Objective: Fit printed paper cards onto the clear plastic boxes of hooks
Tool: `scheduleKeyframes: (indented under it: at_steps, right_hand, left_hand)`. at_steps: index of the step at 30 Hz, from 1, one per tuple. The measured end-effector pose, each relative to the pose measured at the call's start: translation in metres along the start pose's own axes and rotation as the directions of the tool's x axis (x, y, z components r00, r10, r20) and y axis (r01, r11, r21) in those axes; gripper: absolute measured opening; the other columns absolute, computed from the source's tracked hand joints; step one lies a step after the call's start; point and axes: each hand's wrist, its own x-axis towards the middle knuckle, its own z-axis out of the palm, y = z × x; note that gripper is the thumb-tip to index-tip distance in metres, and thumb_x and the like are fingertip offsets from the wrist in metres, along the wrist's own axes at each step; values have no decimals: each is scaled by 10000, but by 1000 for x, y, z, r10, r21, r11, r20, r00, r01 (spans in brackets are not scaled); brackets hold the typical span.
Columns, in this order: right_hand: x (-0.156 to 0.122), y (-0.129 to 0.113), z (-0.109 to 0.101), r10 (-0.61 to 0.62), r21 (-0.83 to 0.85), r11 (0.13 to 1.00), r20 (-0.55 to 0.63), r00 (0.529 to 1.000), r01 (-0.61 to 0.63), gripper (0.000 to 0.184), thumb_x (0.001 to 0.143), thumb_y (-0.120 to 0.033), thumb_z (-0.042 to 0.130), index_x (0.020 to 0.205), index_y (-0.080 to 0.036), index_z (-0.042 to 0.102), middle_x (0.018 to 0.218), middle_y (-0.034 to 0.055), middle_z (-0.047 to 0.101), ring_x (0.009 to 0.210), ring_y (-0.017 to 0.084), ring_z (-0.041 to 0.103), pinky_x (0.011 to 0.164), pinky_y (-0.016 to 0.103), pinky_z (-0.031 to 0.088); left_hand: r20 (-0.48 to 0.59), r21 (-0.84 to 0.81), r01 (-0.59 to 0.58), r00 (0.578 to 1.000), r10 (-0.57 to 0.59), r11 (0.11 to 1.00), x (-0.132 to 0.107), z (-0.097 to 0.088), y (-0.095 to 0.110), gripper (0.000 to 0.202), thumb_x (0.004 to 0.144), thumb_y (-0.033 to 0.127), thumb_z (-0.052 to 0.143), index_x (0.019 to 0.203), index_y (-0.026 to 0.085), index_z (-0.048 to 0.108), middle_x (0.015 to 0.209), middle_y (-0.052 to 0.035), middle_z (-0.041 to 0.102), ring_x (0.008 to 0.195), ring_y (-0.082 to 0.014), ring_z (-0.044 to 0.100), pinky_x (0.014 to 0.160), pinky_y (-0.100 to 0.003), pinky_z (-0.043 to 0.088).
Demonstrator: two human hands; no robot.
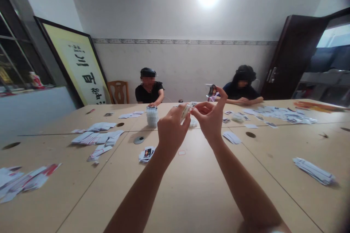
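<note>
Both my arms reach out over a pale wooden table [191, 193]. My left hand [171, 131] is closed round a small white card-like object [185, 111], held up in front of me. My right hand [210, 116] meets it from the right, thumb and fingers pinching at the same object, index finger raised. A small stack of cards [147, 153] lies on the table just left of my left wrist. Another small stack [232, 137] lies right of my right wrist.
Loose cards lie in heaps at the left [97, 138], near left edge [24, 182], right [314, 171] and far right [276, 114]. A clear stack of containers [152, 115] stands mid-table. Two people sit across, one [149, 91] left, one [242, 89] right. An open door [292, 54] is at right.
</note>
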Motion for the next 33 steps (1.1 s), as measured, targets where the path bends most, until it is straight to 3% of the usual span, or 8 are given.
scheduleKeyframes:
  at_steps: [4, 14, 24, 33]
  right_hand:
    - [-2, -7, -1, 16, 54, 998, 9, 1000, -17, 852, 660, -128, 671, 1401, -298, 288, 668, -112, 657, 573, 142, 656, 604, 273, 574]
    - [-3, -10, -2, 4, 143, 990, 48, 999, -11, 864, 715, -149, 683, 1440, -310, 239, 687, -117, 670, 587, 142, 693, 641, 299, 608]
    - [-5, -12, 0, -19, 101, 995, 33, 999, 16, 810, 730, -178, 666, 1416, -306, 256, 721, -101, 673, 610, 155, 718, 674, 328, 637]
    - [-7, -14, 0, -43, 61, 997, 30, 999, 41, 829, 717, -177, 711, 1411, -313, 279, 716, -91, 676, 639, 159, 708, 616, 285, 615]
  left_hand:
    - [30, -124, 96, 995, -93, 988, 6, -10, 1, 214, 806, 173, 739, 1017, 188, 709, 825, -9, 755, 619, -122, 645, 563, -228, 434]
    - [7, -206, 120, 993, -121, 971, 10, -20, 1, 255, 762, 152, 768, 1006, 204, 714, 764, 27, 725, 603, -103, 601, 586, -225, 459]
    - [11, -160, 114, 993, -114, 981, 9, -21, 3, 271, 787, 177, 743, 1053, 216, 711, 834, 9, 756, 642, -121, 646, 614, -230, 486]
    - [16, -22, 9, 1000, -9, 1000, 6, -19, 5, 229, 876, 218, 679, 1102, 198, 707, 962, -43, 788, 726, -156, 705, 616, -245, 477]
